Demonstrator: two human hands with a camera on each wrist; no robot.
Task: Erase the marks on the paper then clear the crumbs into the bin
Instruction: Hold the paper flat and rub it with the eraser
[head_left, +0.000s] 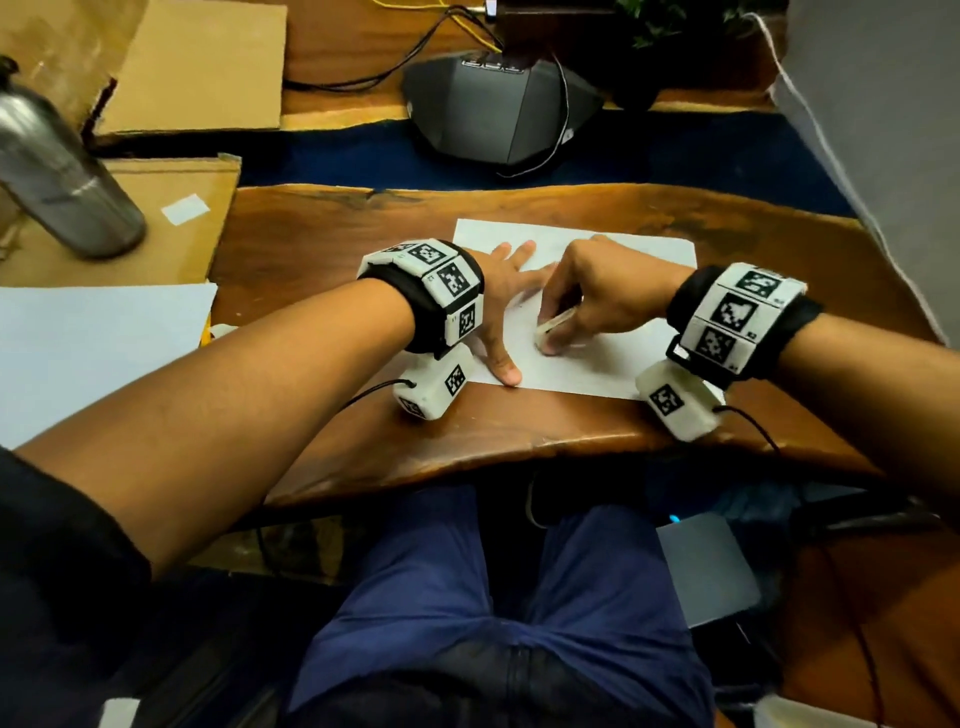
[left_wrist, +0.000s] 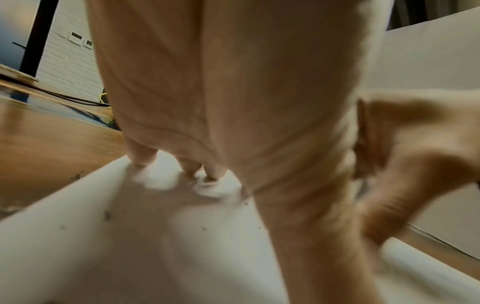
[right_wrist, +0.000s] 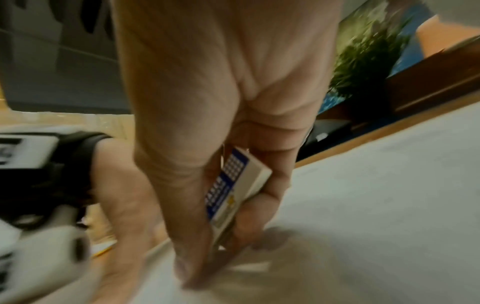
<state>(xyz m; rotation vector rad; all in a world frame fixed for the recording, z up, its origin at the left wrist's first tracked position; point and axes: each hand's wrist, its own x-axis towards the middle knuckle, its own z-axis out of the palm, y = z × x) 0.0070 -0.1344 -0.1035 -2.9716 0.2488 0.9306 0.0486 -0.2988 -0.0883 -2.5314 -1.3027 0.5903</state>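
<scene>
Hardly any writing can be read. The eraser (right_wrist: 237, 191) pinched in the right hand (right_wrist: 207, 144) wears a blue and white sleeve with a grid of white dots and a line of white print, too blurred to make out. The white blocks of the wristbands (head_left: 452, 283) carry black-and-white square code patterns with tiny labels beside them, too small to read.

left hand (head_left: 501, 306) flat, fingers spread straight, palm pressed down. right hand (head_left: 587, 296) curled, thumb and fingers pinching, tips angled down. both forearms reach forward, wrists nearly level.
</scene>
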